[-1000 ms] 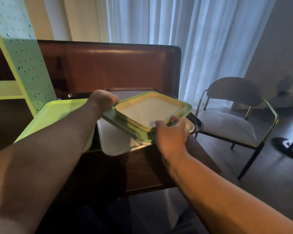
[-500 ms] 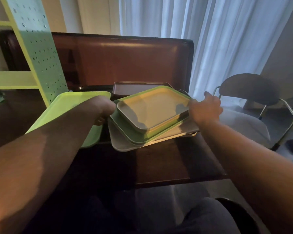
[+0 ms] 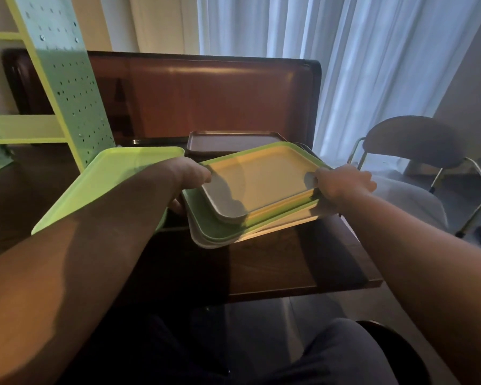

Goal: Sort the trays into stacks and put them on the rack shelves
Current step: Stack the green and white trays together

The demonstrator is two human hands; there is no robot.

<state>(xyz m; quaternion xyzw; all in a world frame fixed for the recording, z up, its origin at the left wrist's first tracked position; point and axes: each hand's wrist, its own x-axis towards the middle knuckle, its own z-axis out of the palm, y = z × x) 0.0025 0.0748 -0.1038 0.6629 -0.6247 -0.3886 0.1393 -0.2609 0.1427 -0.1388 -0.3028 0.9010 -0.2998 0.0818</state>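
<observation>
Far left: rack (image 3: 67, 87) — pale green perforated upright, flat lime shelf (image 3: 25, 129) branching off, bare where visible. Just right of it, lime tray (image 3: 117, 173) lying flat on the dark wood table (image 3: 289, 259), smooth plastic, rounded corners, shallow raised rim.

Left hand (image 3: 186, 176) curled shut on the near-left edge of the stack (image 3: 250, 201), thumb over the top rim, fingers tucked beneath. Stack tilted slightly, near corner low, held just above the table by the look of it: small cream tray (image 3: 261, 179) uppermost, green tray (image 3: 206, 226) under it, paler white trays (image 3: 222, 241) at the bottom, edges fanned and not squared. All matte moulded plastic, rounded rectangles with low lips — probably slick against each other.

Behind, brown tray (image 3: 233, 141) flat on the table against the glossy reddish backboard (image 3: 206, 93).

Right hand (image 3: 345, 184) closed on the far-right edge, fingers wrapped round the rims. Further right, padded chair (image 3: 417, 173) with metal frame, and curtains (image 3: 345, 51).

Best to level the stack first, pinching all layers together at opposite edges so nothing slides off the low corner; then square the rims, or lift the cream tray away if sorting by size. Swing left toward the shelf only once steady, clearing the lime tray on the way.
</observation>
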